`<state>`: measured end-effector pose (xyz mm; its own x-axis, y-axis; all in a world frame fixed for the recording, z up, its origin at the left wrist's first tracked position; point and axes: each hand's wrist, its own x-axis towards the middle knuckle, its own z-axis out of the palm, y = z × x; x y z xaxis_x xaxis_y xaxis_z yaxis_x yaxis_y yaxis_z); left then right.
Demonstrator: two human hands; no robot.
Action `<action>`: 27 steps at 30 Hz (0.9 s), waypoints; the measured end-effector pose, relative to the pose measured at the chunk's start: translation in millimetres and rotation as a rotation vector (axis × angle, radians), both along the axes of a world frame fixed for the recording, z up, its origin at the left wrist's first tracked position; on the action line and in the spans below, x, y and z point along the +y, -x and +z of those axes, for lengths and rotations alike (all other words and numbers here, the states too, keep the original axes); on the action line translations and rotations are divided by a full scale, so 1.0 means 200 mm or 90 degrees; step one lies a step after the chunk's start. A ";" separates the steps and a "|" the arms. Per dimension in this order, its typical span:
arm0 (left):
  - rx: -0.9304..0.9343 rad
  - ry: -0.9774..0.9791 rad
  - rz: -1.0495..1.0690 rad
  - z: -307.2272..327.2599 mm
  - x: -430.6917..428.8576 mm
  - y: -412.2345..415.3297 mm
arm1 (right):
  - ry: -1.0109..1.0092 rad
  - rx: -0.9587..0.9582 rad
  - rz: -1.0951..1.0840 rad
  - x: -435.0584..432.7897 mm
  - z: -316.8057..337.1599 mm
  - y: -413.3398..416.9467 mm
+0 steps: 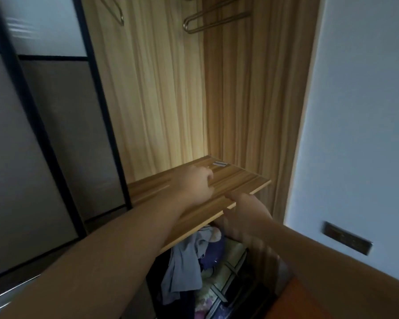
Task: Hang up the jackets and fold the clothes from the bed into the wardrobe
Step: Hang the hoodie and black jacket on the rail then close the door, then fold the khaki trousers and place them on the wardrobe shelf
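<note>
Wooden wardrobe shelf point(235, 180) bears the left hand point(197, 185), fingers curled, holding nothing, while the right hand point(247, 217) spreads empty at its front edge; rumpled clothes point(187, 268) crammed beneath could spill out if snagged.

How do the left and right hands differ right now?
The left hand lies on top of the wooden shelf, fingers slightly curled; the right hand is at the shelf's front edge, fingers spread and motion-blurred. Both hold nothing.
</note>
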<state>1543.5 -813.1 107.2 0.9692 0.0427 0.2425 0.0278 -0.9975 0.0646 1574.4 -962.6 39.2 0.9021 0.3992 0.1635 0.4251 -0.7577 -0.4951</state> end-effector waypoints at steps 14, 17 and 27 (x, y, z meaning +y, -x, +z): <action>0.091 0.095 -0.423 -0.38 -0.79 0.15 | 0.126 -0.014 -0.571 -1.01 -0.11 0.86; 0.113 0.068 -0.531 -0.42 -0.96 0.37 | 0.133 -0.007 -0.674 -1.08 -0.15 1.22; 0.140 0.043 -0.874 -0.54 -1.55 1.41 | 0.107 0.016 -1.000 -1.16 -0.28 2.60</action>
